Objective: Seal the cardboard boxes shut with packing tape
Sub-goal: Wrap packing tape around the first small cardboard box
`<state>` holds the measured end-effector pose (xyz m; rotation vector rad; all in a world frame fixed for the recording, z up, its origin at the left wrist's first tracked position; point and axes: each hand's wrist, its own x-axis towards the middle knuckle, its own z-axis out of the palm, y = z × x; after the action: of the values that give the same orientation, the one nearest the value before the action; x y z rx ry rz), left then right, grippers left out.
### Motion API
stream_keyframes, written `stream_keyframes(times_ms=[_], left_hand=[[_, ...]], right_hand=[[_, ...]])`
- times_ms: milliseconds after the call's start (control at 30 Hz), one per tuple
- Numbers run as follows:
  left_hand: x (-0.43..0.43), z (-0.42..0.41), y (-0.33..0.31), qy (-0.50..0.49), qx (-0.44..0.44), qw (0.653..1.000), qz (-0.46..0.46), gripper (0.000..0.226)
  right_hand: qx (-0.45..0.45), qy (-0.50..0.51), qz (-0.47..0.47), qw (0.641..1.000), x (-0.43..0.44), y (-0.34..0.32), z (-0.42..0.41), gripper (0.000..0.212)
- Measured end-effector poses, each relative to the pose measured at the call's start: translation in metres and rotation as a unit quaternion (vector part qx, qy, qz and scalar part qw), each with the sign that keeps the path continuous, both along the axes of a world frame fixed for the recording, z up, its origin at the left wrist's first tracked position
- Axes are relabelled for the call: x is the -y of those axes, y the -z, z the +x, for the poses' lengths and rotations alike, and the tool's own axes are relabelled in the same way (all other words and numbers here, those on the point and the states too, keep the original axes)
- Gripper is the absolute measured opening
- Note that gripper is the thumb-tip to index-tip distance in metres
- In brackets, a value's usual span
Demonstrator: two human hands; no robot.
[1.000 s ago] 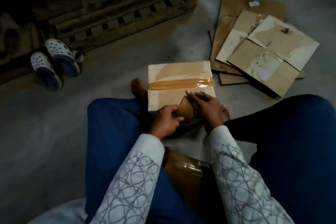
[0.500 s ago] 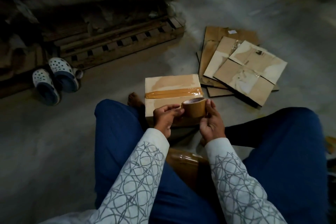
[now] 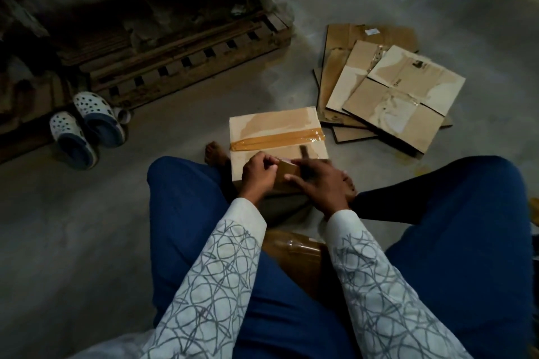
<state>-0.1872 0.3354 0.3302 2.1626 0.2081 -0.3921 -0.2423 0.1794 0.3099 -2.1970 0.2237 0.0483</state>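
The left hand (image 3: 258,173) and right hand (image 3: 319,185) each had a grip closed on the tape roll (image 3: 287,171), just over the box (image 3: 272,127), probably to tape it shut.

Dim storeroom or packing area suggested, bare concrete floor (image 3: 58,242) seen throughout, wooden pallet (image 3: 186,58) kept at upper left, flattened cardboard boxes (image 3: 393,96) piled at upper right, clogs (image 3: 87,125) left at the left.

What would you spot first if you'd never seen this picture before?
Probably the left hand and right hand meeting on a brown tape roll in the middle, over a cardboard box with a shiny tape strip across its top. Next, the pile of flattened cardboard to the right, and the white spotted clogs at the left.
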Motion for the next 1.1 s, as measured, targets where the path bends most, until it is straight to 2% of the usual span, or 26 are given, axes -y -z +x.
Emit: stream_keyframes(times_ms=[67, 200, 433, 700, 767, 833, 1000, 1100], left_hand=[[-0.007, 0.001, 0.0, 0.038, -0.002, 0.999, 0.014, 0.011], [-0.024, -0.002, 0.0, 0.09, -0.012, 0.995, 0.039, 0.013], [-0.027, -0.012, 0.006, -0.039, -0.031, 0.998, -0.03, 0.026], [-0.012, -0.015, -0.001, -0.054, 0.127, 0.989, 0.054, 0.009], [-0.007, -0.012, -0.002, -0.041, 0.181, 0.98, 0.076, 0.007], [-0.003, -0.005, -0.005, -0.005, 0.199, 0.976, 0.092, 0.005], [-0.018, 0.042, -0.007, 0.094, 0.148, 0.976, 0.132, 0.002], [-0.034, 0.068, -0.006, 0.142, 0.087, 0.98, 0.109, 0.004]], right_hand=[[-0.041, -0.04, 0.028, 0.998, -0.008, 0.002, -0.001, 0.046], [-0.06, -0.025, 0.066, 0.996, -0.021, 0.008, -0.004, 0.038], [-0.056, -0.032, 0.086, 0.994, -0.023, 0.005, -0.002, 0.036], [-0.011, -0.021, 0.077, 0.997, -0.011, 0.004, 0.0, 0.038], [-0.006, -0.01, 0.076, 0.997, -0.011, 0.007, -0.001, 0.036], [-0.008, -0.02, 0.069, 0.997, -0.012, 0.01, -0.002, 0.039], [-0.009, -0.045, 0.086, 0.995, -0.025, 0.01, 0.001, 0.046], [-0.007, -0.041, 0.1, 0.994, -0.037, 0.007, 0.008, 0.049]])
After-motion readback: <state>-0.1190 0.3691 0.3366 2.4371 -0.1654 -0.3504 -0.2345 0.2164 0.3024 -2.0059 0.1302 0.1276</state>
